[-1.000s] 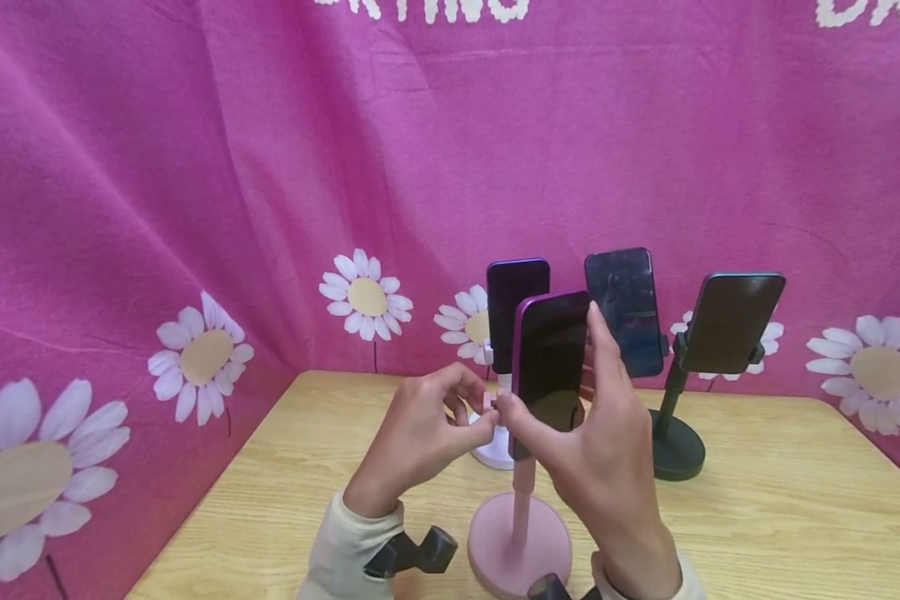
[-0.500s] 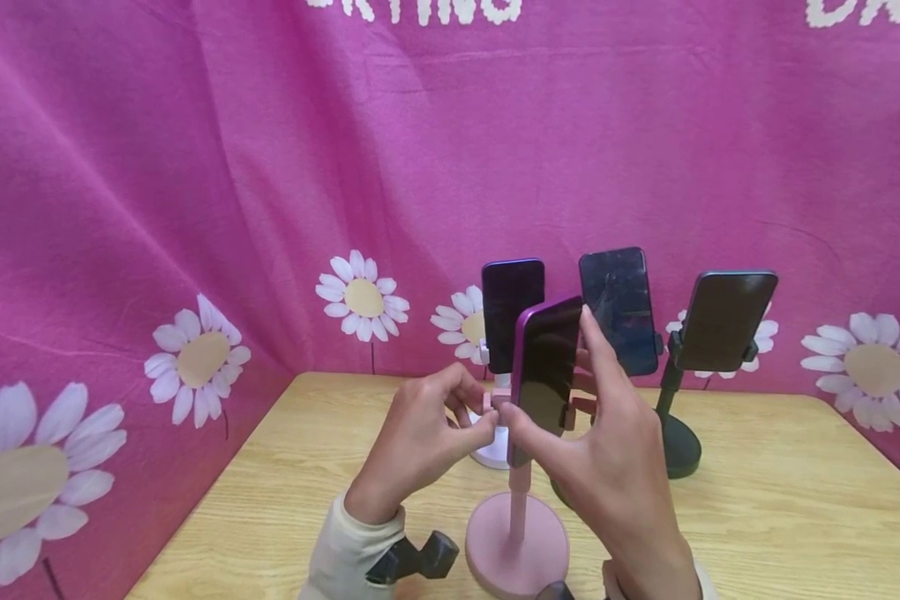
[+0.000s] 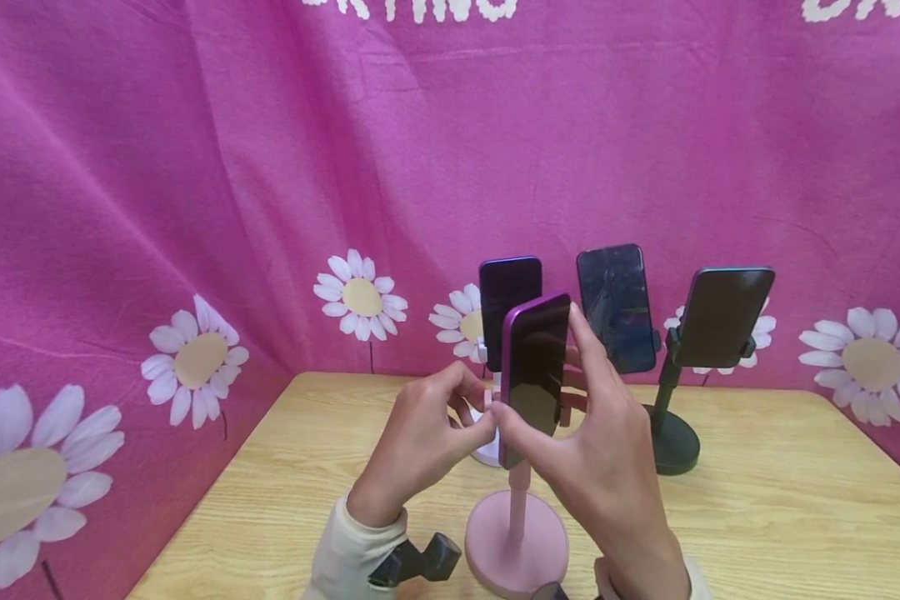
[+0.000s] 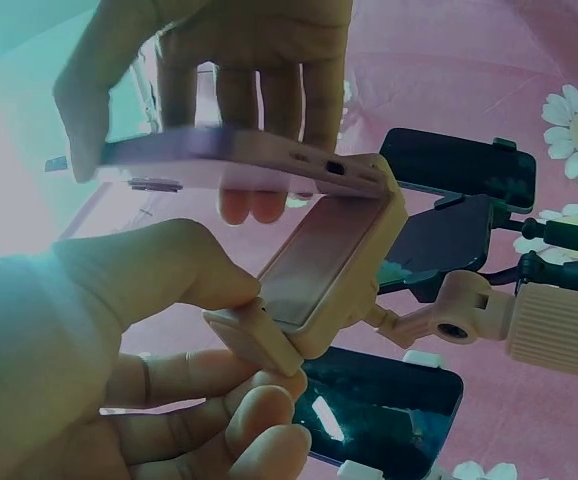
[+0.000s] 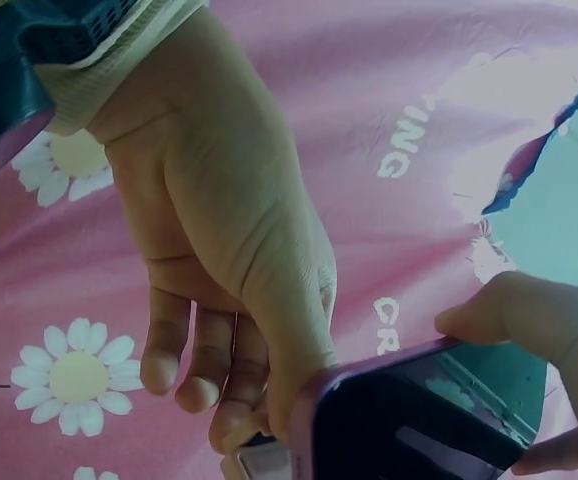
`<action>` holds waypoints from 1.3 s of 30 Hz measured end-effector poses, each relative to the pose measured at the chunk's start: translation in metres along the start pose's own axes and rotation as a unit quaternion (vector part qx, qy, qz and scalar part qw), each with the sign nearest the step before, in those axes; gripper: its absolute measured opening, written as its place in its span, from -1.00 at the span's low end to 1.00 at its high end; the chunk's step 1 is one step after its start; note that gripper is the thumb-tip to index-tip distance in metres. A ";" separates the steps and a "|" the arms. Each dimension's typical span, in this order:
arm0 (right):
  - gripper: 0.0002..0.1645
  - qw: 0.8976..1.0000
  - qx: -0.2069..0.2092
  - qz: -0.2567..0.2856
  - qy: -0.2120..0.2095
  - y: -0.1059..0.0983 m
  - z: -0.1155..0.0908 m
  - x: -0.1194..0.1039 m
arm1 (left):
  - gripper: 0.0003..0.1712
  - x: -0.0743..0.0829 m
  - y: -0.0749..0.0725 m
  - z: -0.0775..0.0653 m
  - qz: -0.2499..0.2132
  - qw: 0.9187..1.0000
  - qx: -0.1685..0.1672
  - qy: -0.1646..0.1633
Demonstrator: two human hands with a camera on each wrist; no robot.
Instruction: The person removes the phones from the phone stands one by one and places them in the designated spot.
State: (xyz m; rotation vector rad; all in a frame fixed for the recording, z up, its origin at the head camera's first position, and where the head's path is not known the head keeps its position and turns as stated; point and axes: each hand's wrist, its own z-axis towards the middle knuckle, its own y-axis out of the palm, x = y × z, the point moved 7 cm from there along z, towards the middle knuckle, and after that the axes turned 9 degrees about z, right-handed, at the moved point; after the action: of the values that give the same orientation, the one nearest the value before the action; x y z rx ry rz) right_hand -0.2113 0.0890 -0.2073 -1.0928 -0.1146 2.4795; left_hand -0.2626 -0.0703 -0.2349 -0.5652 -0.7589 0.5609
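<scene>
One dark-screened phone [image 3: 534, 371], magenta-edged.

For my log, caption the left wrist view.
Left hand pinches a clamp; right hand holds a phone at an angle to it.

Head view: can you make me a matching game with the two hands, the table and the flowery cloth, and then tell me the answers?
Column one:
1. Left hand
2. Table
3. Right hand
4. Cloth

Column two:
A. gripping the purple-edged phone
B. purple-pink with white flowers
C. pinching the pink clamp
D. pale yellow-brown with wood grain

Right pairs: 1-C, 2-D, 3-A, 4-B
</scene>
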 end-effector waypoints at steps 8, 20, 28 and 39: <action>0.22 1.000 0.019 0.007 -0.002 -0.020 0.000 -0.004 | -0.81 0.007 0.005 0.003 -0.010 1.000 -0.003 0.013; 0.19 0.997 0.029 -0.076 0.011 -0.062 0.003 0.015 | -0.82 0.013 0.007 0.006 -0.015 1.000 -0.006 0.009; 0.22 0.989 0.001 -0.145 0.018 -0.088 -0.001 0.044 | -0.81 0.011 0.003 0.004 -0.008 1.000 -0.004 -0.002; 0.33 0.956 -0.157 -0.229 0.096 -0.130 0.004 0.120 | -0.81 0.007 0.003 0.001 -0.006 1.000 -0.010 -0.014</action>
State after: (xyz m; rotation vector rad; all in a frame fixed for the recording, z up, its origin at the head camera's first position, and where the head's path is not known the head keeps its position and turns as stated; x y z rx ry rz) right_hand -0.2410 0.2567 -0.2556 -1.2594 -0.6455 1.9697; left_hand -0.2601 -0.0632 -0.2329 -0.5716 -0.7944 0.5528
